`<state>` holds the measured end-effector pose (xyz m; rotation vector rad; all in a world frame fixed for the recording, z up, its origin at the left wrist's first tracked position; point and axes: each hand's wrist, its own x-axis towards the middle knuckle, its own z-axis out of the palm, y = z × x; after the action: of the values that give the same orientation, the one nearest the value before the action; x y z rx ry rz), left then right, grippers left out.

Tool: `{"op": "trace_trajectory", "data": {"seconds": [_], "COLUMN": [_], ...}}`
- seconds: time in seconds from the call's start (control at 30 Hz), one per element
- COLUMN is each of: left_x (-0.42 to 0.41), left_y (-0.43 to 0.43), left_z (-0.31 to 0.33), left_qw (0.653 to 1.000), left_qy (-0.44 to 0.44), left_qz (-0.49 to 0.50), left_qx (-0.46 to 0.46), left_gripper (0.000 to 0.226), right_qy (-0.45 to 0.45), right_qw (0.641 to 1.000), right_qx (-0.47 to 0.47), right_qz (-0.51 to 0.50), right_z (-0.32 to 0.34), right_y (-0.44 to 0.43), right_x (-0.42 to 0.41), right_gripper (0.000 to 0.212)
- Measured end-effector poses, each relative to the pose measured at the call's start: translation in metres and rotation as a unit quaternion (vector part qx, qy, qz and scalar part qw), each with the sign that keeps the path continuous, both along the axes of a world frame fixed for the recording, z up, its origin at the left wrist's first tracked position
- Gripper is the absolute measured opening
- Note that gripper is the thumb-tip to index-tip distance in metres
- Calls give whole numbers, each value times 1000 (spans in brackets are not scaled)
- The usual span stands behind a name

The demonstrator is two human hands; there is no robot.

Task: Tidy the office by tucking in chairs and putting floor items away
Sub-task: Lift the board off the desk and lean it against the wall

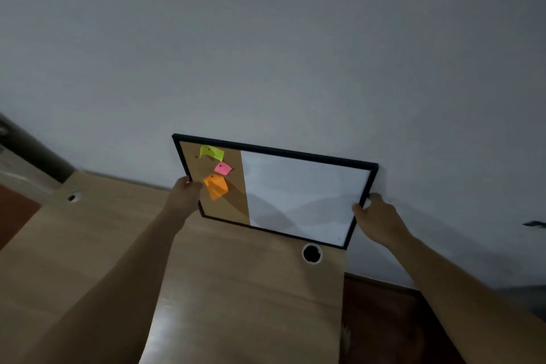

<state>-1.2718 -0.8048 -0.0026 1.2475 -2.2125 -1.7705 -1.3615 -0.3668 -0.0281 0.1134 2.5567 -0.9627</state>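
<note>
A black-framed board (301, 195), part cork and part whiteboard, stands on the back of a light wooden desk (236, 289) and leans against the grey wall. Pinned to its cork strip are a green note (212, 152), a pink note (223, 168) and an orange note (216, 186). My left hand (184, 193) grips the board's left frame edge. My right hand (378, 219) holds the right frame edge near the lower corner. Both arms reach forward over the desk.
A round cable hole (311, 253) sits in the desk just below the board's right corner; another cable hole (73, 197) is at the far left. Dark reddish floor (384, 325) shows to the right of the desk. A dark vertical edge (26, 145) stands at the left.
</note>
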Motion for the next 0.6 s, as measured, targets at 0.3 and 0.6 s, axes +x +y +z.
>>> {"op": "trace_trajectory", "data": {"seconds": [0.3, 0.6], "left_x": [-65, -6], "left_y": [-52, -33], "left_z": [-21, -25], "left_qw": [995, 971], "left_qy": [-1, 6], "left_qz": [-6, -37], "left_qx": [-96, -236], "left_gripper": [32, 36], "right_qy": [-5, 10], "right_qw": [999, 999], "right_qx": [10, 42], "right_qz": [29, 16], "right_z": [-24, -17], "right_y": [4, 26], "right_x": [-32, -6], "right_gripper": [19, 40]}}
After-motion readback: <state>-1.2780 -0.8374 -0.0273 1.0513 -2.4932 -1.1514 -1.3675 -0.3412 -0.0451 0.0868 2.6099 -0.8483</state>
